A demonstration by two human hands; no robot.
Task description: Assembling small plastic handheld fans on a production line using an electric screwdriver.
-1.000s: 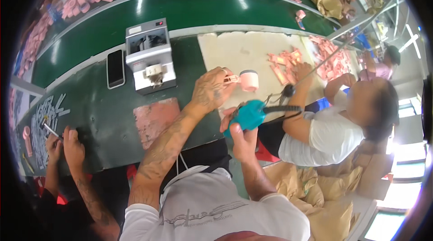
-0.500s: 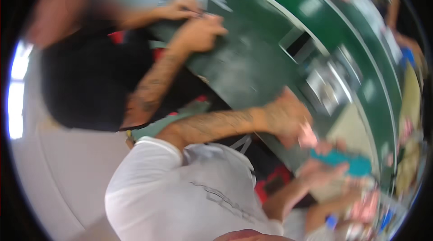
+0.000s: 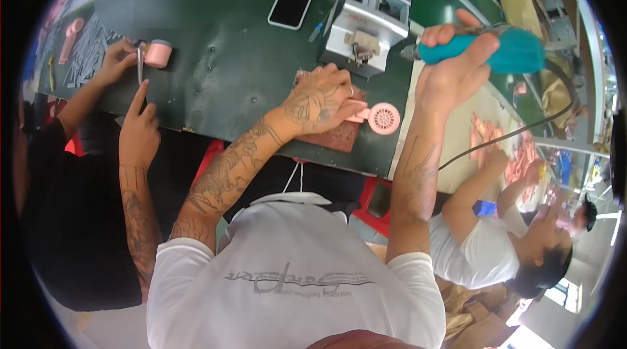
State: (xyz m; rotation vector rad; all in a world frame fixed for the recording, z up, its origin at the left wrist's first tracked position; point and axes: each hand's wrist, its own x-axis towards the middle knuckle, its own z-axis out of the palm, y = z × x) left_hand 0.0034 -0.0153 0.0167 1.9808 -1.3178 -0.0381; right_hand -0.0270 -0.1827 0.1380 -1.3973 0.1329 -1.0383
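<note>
My left hand [image 3: 320,101] is closed on the handle of a small pink handheld fan [image 3: 384,118], whose round grille faces up on the right. Under that hand lies a reddish-brown flat block [image 3: 338,137] at the table's near edge. Raised to the right, my right hand [image 3: 457,65] grips a teal electric screwdriver [image 3: 516,50]. Its metal tip [image 3: 410,53] points left toward a silver screw feeder machine [image 3: 369,19], apart from it. From the tool's back end a dark cord [image 3: 555,114] curves down.
A phone [image 3: 292,4] lies on the dark green table [image 3: 228,75]. At left, a co-worker's hands [image 3: 140,124] work at a pink cylindrical part [image 3: 158,53], near a pile of grey strips [image 3: 98,52]. Another person [image 3: 483,244] sits at right beside pink parts [image 3: 484,137].
The view has swung round and sharpened from a blur. My right hand with the screwdriver now appears higher, near the feeder machine. The pink fan in my left hand shows clearly.
</note>
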